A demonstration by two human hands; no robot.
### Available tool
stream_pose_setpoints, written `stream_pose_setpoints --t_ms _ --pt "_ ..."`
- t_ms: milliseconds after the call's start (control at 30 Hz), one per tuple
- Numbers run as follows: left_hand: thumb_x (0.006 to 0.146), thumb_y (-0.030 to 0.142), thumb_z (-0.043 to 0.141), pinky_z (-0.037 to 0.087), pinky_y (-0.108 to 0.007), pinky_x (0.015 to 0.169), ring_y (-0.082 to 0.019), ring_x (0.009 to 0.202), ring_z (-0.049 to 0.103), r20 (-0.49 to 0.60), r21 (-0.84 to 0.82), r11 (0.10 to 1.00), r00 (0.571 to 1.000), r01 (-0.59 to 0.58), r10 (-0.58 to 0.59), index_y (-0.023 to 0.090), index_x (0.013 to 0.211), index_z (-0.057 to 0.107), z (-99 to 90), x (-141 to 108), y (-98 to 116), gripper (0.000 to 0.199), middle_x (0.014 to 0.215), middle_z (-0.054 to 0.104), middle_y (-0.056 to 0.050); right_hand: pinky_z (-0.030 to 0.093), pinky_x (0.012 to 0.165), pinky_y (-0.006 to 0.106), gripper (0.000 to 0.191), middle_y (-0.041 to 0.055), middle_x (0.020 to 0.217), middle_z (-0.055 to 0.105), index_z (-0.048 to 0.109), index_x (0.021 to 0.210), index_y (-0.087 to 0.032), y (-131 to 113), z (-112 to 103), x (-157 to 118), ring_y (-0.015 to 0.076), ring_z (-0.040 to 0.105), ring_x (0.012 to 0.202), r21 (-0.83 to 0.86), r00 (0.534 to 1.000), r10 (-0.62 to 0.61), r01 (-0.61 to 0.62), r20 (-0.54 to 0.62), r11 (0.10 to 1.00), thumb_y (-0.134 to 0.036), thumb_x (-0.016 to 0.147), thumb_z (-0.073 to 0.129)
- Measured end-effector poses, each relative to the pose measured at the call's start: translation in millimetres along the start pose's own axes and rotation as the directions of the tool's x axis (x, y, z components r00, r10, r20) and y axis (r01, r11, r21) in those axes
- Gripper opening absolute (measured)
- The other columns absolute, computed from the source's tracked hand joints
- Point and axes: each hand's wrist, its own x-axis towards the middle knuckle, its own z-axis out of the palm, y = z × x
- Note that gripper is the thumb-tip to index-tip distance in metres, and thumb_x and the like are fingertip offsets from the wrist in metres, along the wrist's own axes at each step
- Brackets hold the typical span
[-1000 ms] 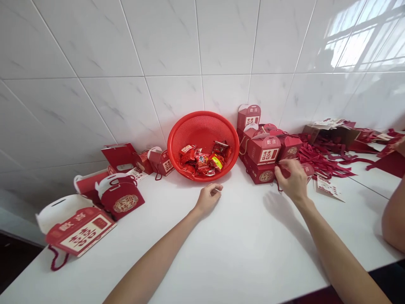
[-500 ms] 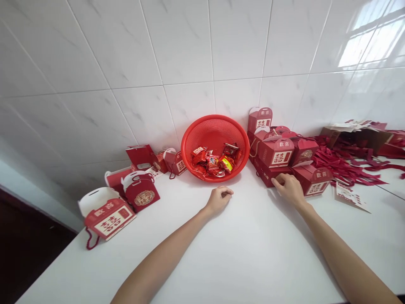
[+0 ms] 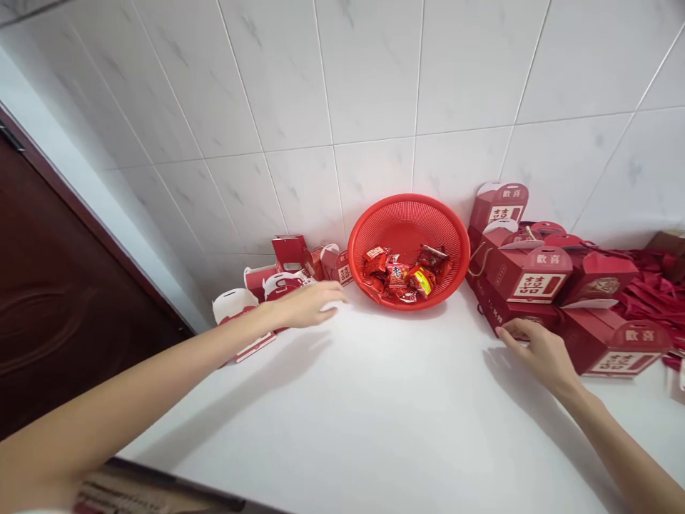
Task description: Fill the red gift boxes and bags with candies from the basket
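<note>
My left hand [image 3: 310, 303] hovers over the left side of the table, fingers stretched out and holding nothing. Behind its wrist, partly hidden by my forearm, stand red and white gift boxes [image 3: 234, 303] with handle tops. Loosely bent, my right hand [image 3: 540, 357] rests by the front of a stack of dark red boxes [image 3: 535, 275]. Its fingertips are at the corner of the lowest box [image 3: 486, 307]; whether they touch it I cannot tell. Between the hands, a red plastic basket [image 3: 407, 208] leans against the wall, with wrapped candies [image 3: 397, 274] inside.
A pile of dark red ribbons [image 3: 650, 289] lies at the far right, behind another gift box [image 3: 615, 343]. Small red boxes [image 3: 336, 264] stand left of the basket. The white table [image 3: 374, 414] meets a tiled wall; a dark brown door [image 3: 64, 285] is at left.
My left hand has moved left and opened, from a loosely closed pose before the basket to near the left boxes. My right hand stays by the box stack. The view has turned left.
</note>
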Motion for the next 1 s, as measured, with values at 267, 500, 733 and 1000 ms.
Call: stream_pose_setpoints --t_ms 267,500,733,1000 --pt "0.079 0.025 0.05 0.047 -0.046 0.1 -0.034 0.119 0.058 -0.173 0.132 0.828 0.835 0.545 -0.523 0.017 0.116 0.068 -10.5 -63.6 -72.2 0.042 0.125 0.067 -0.014 0.051 0.065 0.033 0.032 0.006 0.078 0.073 0.064 0.076 -0.024 -28.1 13.6 -12.7 0.0238 0.068 0.074 0.056 0.985 -0.148 0.144 0.083 0.988 -0.048 0.085 0.045" --pt "0.089 0.028 0.042 0.05 -0.035 0.087 -0.024 0.098 0.066 -0.273 -0.061 0.95 0.91 0.306 -0.31 0.024 0.099 0.075 9.4 -49.3 -38.2 0.034 0.105 0.075 -0.005 0.05 0.062 0.033 0.03 0.0076 0.079 0.072 0.063 0.076 -0.024 -37.4 20.3 -17.2 0.0237 0.067 0.074 0.07 0.976 -0.124 0.114 0.178 0.991 -0.044 0.086 0.044" --pt "0.095 0.019 0.043 0.046 -0.035 0.093 -0.019 0.091 0.064 -0.29 -0.043 0.996 0.955 -0.072 0.057 0.023 0.097 0.072 31.4 -36.0 15.6 0.029 0.101 0.073 -0.006 0.05 0.066 0.035 0.03 0.0073 0.082 0.073 0.064 0.078 -0.023 -41.5 25.1 -20.2 0.0235 0.066 0.075 0.068 0.952 -0.124 0.109 0.279 0.992 -0.042 0.086 0.042" --pt "0.094 0.02 0.048 0.048 -0.034 0.098 -0.021 0.108 0.062 -0.327 -0.109 0.994 0.945 -0.032 -0.006 0.022 0.118 0.065 43.9 -36.1 23.1 0.03 0.115 0.069 -0.008 0.051 0.071 0.037 0.032 0.0077 0.085 0.073 0.065 0.081 -0.022 -40.9 26.0 -20.5 0.0249 0.067 0.079 0.052 0.94 -0.122 0.111 0.32 0.992 -0.043 0.087 0.042"
